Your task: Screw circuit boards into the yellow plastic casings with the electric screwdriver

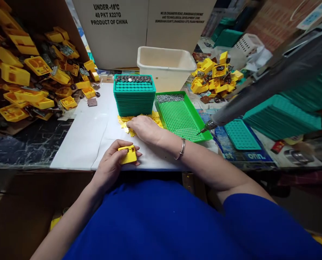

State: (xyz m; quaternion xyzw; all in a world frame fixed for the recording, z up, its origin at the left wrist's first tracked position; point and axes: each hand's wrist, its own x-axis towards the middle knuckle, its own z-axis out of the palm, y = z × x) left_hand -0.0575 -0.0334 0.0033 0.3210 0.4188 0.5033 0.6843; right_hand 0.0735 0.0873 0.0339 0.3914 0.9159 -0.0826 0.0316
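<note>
My left hand (113, 160) is closed round a small yellow plastic casing (128, 156), held low over the front of the white work sheet. The casing has a dark opening near its top and a patch of tiny holes. My right hand (144, 127) reaches forward into a pile of small flat yellow plastic pieces (157, 118). Its fingers are bent together at the pile's left side; what lies between the fingertips is hidden. Right behind that hand stands a stack of teal trays (134, 101), the top one bearing a row of dark round parts (139, 78).
A green perforated tray (177, 112) holds loose screws and rows of set screws. Over it hangs a power screwdriver (213, 122) at a slant. Yellow casings heap up at left (39, 86) and back right (215, 74). A white bin (163, 74) stands behind; teal trays (282, 115) lie right.
</note>
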